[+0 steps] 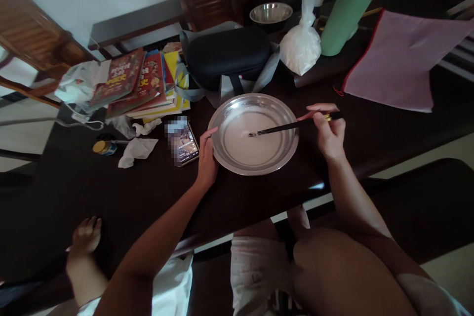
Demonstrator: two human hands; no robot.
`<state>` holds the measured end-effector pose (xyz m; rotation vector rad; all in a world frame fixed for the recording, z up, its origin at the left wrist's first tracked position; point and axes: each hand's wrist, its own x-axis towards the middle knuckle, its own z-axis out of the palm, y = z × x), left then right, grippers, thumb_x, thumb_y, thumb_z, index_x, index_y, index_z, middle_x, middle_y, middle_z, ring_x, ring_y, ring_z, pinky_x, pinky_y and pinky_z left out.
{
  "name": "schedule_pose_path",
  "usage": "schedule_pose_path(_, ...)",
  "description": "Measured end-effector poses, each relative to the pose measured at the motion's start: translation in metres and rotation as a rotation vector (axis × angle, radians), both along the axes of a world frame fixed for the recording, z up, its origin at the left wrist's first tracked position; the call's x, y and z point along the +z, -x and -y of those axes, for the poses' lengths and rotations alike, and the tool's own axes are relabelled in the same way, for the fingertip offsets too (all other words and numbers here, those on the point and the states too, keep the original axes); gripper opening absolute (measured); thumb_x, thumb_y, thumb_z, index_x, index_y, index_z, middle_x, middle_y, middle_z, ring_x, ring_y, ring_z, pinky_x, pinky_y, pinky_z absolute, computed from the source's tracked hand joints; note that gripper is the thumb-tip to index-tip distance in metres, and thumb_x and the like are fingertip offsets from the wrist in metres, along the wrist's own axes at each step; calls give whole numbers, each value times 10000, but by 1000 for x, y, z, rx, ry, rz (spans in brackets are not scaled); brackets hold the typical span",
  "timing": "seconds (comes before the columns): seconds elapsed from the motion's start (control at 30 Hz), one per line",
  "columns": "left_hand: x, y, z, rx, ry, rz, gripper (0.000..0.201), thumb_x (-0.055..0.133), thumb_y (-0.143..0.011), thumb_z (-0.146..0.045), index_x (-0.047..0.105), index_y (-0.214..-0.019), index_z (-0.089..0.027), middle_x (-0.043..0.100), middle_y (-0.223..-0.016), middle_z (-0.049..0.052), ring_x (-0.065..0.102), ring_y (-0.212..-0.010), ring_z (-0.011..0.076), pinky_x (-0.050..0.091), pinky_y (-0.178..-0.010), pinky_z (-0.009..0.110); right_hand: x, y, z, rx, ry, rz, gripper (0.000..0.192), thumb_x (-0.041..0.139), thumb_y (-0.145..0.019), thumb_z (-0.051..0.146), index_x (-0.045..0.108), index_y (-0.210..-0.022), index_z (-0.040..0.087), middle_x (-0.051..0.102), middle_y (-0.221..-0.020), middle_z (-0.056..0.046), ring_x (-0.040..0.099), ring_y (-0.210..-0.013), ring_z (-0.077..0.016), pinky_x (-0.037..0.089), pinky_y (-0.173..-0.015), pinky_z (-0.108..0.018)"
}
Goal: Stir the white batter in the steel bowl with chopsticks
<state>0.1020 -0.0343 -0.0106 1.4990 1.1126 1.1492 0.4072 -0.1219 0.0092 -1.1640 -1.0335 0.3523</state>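
Observation:
A round metal bowl (255, 169) sits on the dark table in front of me, with a milky white liquid (237, 145) in it. My left hand (208, 160) grips the bowl's left rim, fingers over the edge. In my right hand (329, 133) is a pair of black chopsticks (283, 127) with gold bands near the top. They slant down to the left across the bowl, and their tips dip into the liquid near its middle. A phone (184, 142) with a lit screen lies just left of my left hand.
Behind the bowl are a black case (228, 54), a knotted bag of white powder (300, 49) and a green cylinder (351, 10). Books (126, 79) pile up at the left, near crumpled tissues (137, 152) and a small jar (104, 147). Another person's hand (87, 234) rests at the lower left.

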Motion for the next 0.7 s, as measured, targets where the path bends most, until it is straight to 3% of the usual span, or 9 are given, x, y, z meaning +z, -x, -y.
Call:
schedule_pose_path(0.1,1,0,0,-4,-8,5,448,508,-1044,-640,691,-1210,-267,681,-1308,88,609,-1282,267,465,-1180,427,-1,-1,-1,-51,-67,-48,277,726,-927,592,725,-952,316,703,-771,33,721,-619,-171,600,-651,-361)
schedule_pose_path(0.27,0,-1,-1,6,7,1,451,523,-1034,-645,695,-1215,-269,672,-1338,83,608,-1281,262,458,-1184,416,1,1,2,114,84,32,308,719,-932,599,736,-1058,318,745,-753,11,767,-720,-223,636,-738,-410)
schedule_pose_path(0.47,-3,-1,-2,8,40,54,483,556,-1000,-680,691,-1235,-281,669,-1330,70,612,-1264,261,459,-1175,420,1,1,0,-52,-80,-58,268,734,-928,579,727,-942,312,706,-780,36,719,-615,-163,597,-649,-348)
schedule_pose_path(0.6,1,-2,-1,5,36,48,484,553,-1003,-684,690,-1231,-279,673,-1330,73,612,-1268,269,464,-1171,425,1,2,2,104,40,-13,292,744,-914,594,736,-985,311,724,-743,24,745,-666,-192,622,-690,-370)
schedule_pose_path(0.7,3,-2,0,6,8,21,492,541,-1011,-684,693,-1223,-267,674,-1318,82,603,-1291,273,457,-1179,416,0,2,1,81,70,34,335,732,-911,624,734,-1020,308,751,-766,7,778,-745,-218,642,-753,-399)
